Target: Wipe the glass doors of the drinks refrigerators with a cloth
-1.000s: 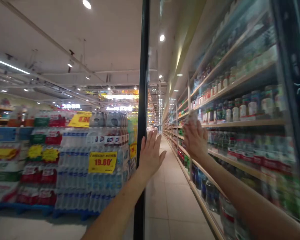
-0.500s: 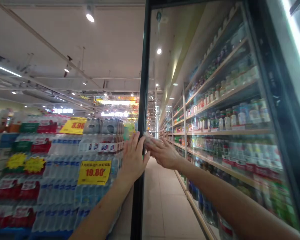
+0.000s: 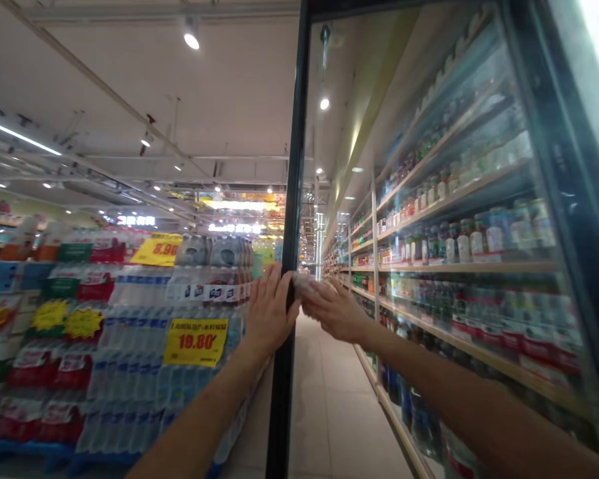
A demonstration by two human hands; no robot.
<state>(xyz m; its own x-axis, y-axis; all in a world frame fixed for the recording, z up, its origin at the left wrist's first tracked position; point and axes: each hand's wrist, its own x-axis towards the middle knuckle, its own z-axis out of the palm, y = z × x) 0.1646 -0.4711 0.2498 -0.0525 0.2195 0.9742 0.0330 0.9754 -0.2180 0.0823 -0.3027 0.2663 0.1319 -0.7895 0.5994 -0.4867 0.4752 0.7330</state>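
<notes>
A tall glass door [image 3: 324, 166] with a black frame [image 3: 282, 372] stands open in front of me. My left hand [image 3: 270, 309] grips the frame's edge at mid-height, its fingers straight along the outer side and its thumb across the front. Just to the right, my right hand [image 3: 337, 311] is against the glass beside the frame, with its fingers together and pointing left. Under its blurred fingertips is a pale cloth [image 3: 307, 287], pressed near the frame; its exact shape is hard to make out.
Stacked packs of bottled drinks [image 3: 124, 372] stand on the left, with yellow price signs [image 3: 196, 342] on them. Long shelves of bottles [image 3: 459, 266] show in the glass on the right. Tiled floor [image 3: 329, 392] runs between. A blue pallet [image 3: 44, 452] lies under the packs.
The whole scene has shifted slightly right in view. My left hand keeps its place on the frame. My right hand stays by the frame, its fingertips blurred in both frames.
</notes>
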